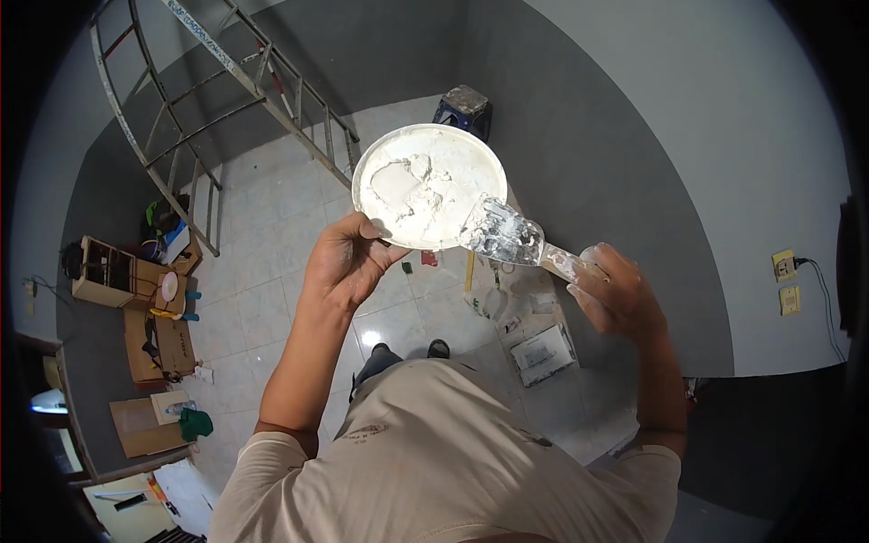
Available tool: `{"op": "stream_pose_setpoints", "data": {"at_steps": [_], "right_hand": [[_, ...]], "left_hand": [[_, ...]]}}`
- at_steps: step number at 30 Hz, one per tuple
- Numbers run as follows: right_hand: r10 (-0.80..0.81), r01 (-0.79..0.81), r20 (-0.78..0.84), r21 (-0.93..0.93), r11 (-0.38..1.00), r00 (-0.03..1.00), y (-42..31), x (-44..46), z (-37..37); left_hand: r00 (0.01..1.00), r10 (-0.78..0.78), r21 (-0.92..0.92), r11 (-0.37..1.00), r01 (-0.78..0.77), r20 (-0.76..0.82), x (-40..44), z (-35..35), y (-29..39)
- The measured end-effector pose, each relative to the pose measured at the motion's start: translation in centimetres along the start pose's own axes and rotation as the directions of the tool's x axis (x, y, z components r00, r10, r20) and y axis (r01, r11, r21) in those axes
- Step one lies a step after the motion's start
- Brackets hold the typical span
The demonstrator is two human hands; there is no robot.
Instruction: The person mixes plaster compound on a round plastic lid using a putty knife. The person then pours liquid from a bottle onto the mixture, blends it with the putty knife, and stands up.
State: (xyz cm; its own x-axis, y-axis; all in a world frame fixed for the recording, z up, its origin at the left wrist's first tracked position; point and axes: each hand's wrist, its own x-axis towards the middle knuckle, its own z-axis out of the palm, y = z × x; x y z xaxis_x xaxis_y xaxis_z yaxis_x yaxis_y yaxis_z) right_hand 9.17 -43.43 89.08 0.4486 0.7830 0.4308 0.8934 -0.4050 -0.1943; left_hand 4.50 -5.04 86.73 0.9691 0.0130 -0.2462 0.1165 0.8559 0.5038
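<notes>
Both forearms raised forward, left hand [348,258] and right hand [614,291] closed.

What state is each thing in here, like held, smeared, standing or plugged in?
Left hand: gripping the lid's edge
Right hand: closed around the handle
Round lid: held up, white paste on it
Putty knife: smeared, blade at the lid
Scaffold frame: standing
Stool: stained
Upper wall socket: cable plugged in

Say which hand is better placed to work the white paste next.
Probably the right hand: it holds the putty knife, its blade at the edge of the plate beside the white paste, while the left hand supports the plate.
</notes>
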Motion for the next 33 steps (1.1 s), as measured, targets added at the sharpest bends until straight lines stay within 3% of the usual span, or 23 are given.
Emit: {"op": "stream_pose_setpoints", "data": {"at_steps": [10, 17, 23, 33], "right_hand": [[0.006, -0.005, -0.002, 0.142, 0.99, 1.0, 1.2, -1.1, 0.0], [0.023, -0.022, -0.007, 0.122, 0.992, 1.0, 0.5, -1.9, -0.7], [0.03, -0.024, -0.045, 0.137, 0.99, 0.999, 0.2, -2.2, -0.6], [0.128, -0.13, 0.03, 0.057, 0.99, 0.991, 0.2, -4.2, -1.3]], "left_hand": [[1.0, -0.001, -0.02, 1.0, 0.001, 0.012, -0.2, -0.1, -1.3], [0.996, -0.025, -0.003, 1.0, 0.026, 0.088, -0.5, 0.0, -1.3], [0.999, -0.03, 0.028, 0.999, 0.029, 0.025, -0.5, 0.3, -1.1], [0.999, -0.045, 0.025, 0.999, 0.045, -0.019, 0.9, -1.3, -1.4]]}}
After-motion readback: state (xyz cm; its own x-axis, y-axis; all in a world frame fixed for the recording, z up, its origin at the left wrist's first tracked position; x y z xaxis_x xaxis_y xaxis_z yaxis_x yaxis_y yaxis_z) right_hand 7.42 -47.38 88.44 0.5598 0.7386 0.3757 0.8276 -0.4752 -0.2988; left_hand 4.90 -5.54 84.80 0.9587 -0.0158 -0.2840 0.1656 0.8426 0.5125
